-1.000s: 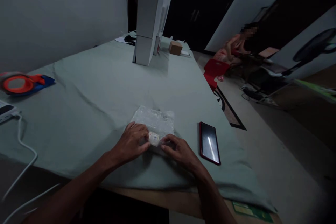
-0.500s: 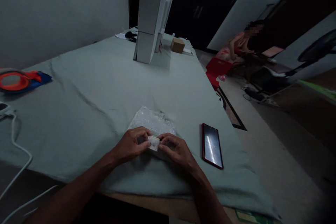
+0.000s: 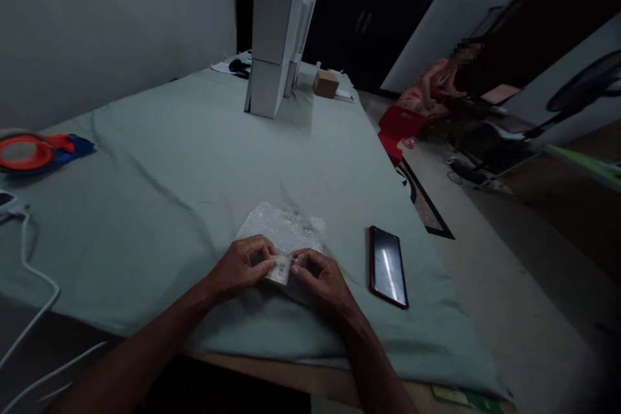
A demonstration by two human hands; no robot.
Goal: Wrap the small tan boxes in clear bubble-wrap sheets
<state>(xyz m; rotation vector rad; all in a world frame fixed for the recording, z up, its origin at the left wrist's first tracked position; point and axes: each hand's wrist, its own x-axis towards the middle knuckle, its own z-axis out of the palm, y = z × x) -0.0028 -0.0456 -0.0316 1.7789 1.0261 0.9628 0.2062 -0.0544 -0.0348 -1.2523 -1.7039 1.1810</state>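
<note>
Between my hands is a small pale packet (image 3: 280,270) with bluish marks on its face; its exact kind is too small to tell. My left hand (image 3: 247,263) pinches its left end between thumb and fingers. At its right end, the fingers of my right hand (image 3: 320,277) are closed, thumb pressed against it. A sheet of clear bubble wrap (image 3: 286,228) lies on the green tablecloth (image 3: 218,155) just beyond and partly beneath my hands. To the right of my right hand, a phone (image 3: 388,266) in a red case lies face up.
Tall white boxes (image 3: 272,39) and a brown box (image 3: 325,84) stand toward the far end. An orange and blue tape dispenser (image 3: 43,152) and a white cable (image 3: 36,272) are at left. A person (image 3: 431,87) sits beyond the table's right edge, near a red chair (image 3: 400,126).
The packet has tilted slightly and moved a little down and left in view, showing its bluish marks more clearly. Both hands keep their grip. The view has shifted slightly.
</note>
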